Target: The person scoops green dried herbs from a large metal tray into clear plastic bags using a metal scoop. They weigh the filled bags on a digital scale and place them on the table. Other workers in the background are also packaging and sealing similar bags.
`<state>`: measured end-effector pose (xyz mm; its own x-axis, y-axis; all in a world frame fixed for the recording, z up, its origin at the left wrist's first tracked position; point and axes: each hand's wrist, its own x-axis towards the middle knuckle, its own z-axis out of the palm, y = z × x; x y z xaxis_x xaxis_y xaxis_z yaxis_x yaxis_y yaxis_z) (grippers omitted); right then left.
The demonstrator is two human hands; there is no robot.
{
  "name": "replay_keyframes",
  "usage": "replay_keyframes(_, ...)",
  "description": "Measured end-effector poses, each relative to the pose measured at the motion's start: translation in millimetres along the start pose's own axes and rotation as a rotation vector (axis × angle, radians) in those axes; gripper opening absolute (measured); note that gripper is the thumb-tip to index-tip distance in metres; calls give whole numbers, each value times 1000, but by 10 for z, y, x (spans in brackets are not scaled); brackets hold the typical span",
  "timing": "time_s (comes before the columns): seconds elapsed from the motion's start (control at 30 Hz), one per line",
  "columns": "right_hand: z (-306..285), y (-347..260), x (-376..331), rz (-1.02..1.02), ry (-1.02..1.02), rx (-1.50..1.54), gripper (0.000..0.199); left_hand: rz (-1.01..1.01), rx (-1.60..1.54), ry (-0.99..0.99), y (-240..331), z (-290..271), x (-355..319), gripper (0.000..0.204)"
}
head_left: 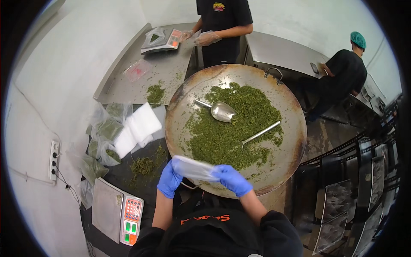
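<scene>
Holding a translucent plastic bag [195, 168] over a metal pan [293, 120]

Pinches the bag at one end with the left hand [170, 179] and at the other with the right hand [233, 179], with fingers closed on the plastic at both ends. Wears blue gloves on both. Holds the bag stretched crosswise above the near left part of the pan, close to the body. Looks flat and pale, but too blurred to tell of any contents or of an open mouth.

Within the pan, wide, round and brown-stained toward the rim: a broad bed of chopped green leaf [214, 143], thinning to scattered bits near the edges. Lying on that bed, with its handle toward the far left: a metal scoop [223, 112]. Slanting into it nearer by, at the right: a second metal tool [262, 132], with a head mostly hidden in the leaf.

On the dark table at left: several clear bags [107, 128] of green leaf, bunched together; just beside them, a stack of white plastic sheets [143, 122]; nearer, some loose leaf [145, 167]; nearest, a digital scale [107, 210] with lit green displays.

On the far metal table: another scale [174, 37], bearing a small clear bag [155, 37] with a little green inside; nearer, a flat clear packet [138, 70] with red marks, and a small pile of leaf [155, 93]. Across the pan, beside that scale: a co-worker [224, 21] in clear gloves. At far right: another person [344, 70] in a green cap
</scene>
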<state>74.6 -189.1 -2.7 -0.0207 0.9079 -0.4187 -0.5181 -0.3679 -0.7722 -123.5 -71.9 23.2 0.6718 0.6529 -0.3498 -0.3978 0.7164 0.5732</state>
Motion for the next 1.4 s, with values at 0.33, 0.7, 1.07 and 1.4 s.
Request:
replay_keyframes(0.33, 439, -70, -69, 57, -203, -78, 38, -19, -7, -345, -31, -186, -310, 54)
replay_keyframes(0.7, 597, -731, 275, -384, 143, -173, 31, 472, 671, -89, 565, 25, -830, 46)
replay_keyframes(1.07, 1357, -172, 574, -311, -462, -880, 31, 603, 1207, 253, -85, -202, -899, 37)
replay_keyframes(1.4, 1279, 186, 1032, -237, -377, -606, 33, 502, 1357, -171, -198, -290, -637, 37)
